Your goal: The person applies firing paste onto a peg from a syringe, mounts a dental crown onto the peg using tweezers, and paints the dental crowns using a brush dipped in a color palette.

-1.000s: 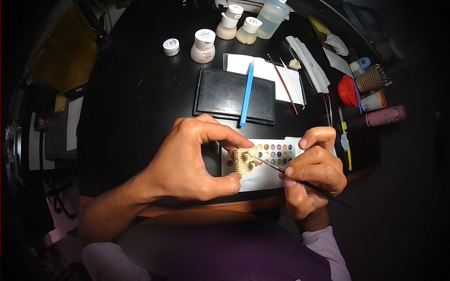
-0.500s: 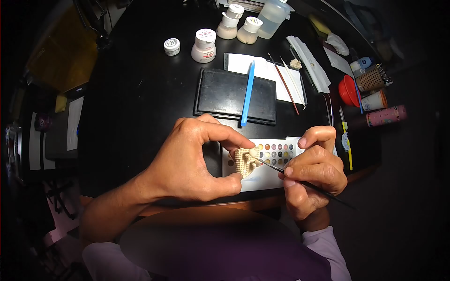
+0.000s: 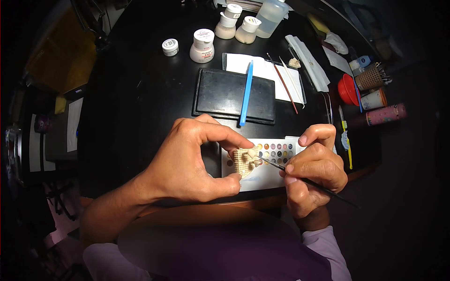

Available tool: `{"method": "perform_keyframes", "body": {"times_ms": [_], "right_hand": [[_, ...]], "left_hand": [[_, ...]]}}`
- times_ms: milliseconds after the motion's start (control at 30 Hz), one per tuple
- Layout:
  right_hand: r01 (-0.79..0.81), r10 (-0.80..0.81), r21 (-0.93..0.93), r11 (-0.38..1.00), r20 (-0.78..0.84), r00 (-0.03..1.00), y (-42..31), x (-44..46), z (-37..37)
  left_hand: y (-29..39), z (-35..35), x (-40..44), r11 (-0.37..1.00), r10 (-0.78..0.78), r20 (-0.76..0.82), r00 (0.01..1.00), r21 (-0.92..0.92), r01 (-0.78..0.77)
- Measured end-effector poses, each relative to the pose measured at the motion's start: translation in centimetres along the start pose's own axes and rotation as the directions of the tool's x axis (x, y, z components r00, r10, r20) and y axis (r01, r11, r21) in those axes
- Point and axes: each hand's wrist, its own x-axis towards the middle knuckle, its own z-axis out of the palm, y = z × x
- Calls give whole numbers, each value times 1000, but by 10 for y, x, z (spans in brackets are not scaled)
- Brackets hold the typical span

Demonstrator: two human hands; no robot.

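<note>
My left hand (image 3: pixel 187 159) pinches a small cream honeycomb firing tray (image 3: pixel 241 164) between thumb and fingers, holding it tilted up. Tooth-shaped pale pieces (image 3: pixel 251 153) stand out from its right side. In my right hand (image 3: pixel 316 171) is a thin dark-handled brush (image 3: pixel 304 180), gripped like a pen. Its tip is at the tooth-shaped pieces; whether it touches them I cannot tell. Below both hands lies a white palette (image 3: pixel 269 180) with rows of coloured round wells, partly covered by the tray and my fingers.
Beyond the hands, a blue pen-like stick (image 3: pixel 246 93) rests across a black flat box (image 3: pixel 225 96). A white pad (image 3: pixel 293 84) carries two thin tools. Jars (image 3: pixel 202 47) and a clear bottle (image 3: pixel 272 18) stand at the back. To the right are a red bowl (image 3: pixel 348 90) and a yellow toothbrush (image 3: pixel 347 140).
The firing tray has turned slightly, showing more of a second tooth-shaped piece. The brush has shifted a little against it. Both hands keep their grips, and the whole view has moved slightly.
</note>
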Motion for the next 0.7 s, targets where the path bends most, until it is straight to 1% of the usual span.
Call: {"method": "perform_keyframes", "body": {"times_ms": [67,133,267,467,533,700], "right_hand": [[-3,3,3,1000,20,1000,-1,0,-4],[-2,2,4,1000,1,1000,0,0,-3],[7,-7,-10,1000,-30,1000,2,-1,2],[-8,8,4,1000,-6,1000,2,-2,-3],[-7,7,-3,1000,-24,1000,2,-2,-1],[-9,9,1,1000,-19,1000,1,-2,-1]], "left_hand": [[0,0,0,1000,-6,-1,1000,-9,6],[0,0,0,999,-21,3,1000,-36,21],[0,1,0,999,-19,2,1000,-32,19],[1,0,-1,999,-24,1,1000,-27,24],[1,0,0,999,-32,2,999,-27,32],[0,0,0,1000,-10,2,1000,-19,10]]}}
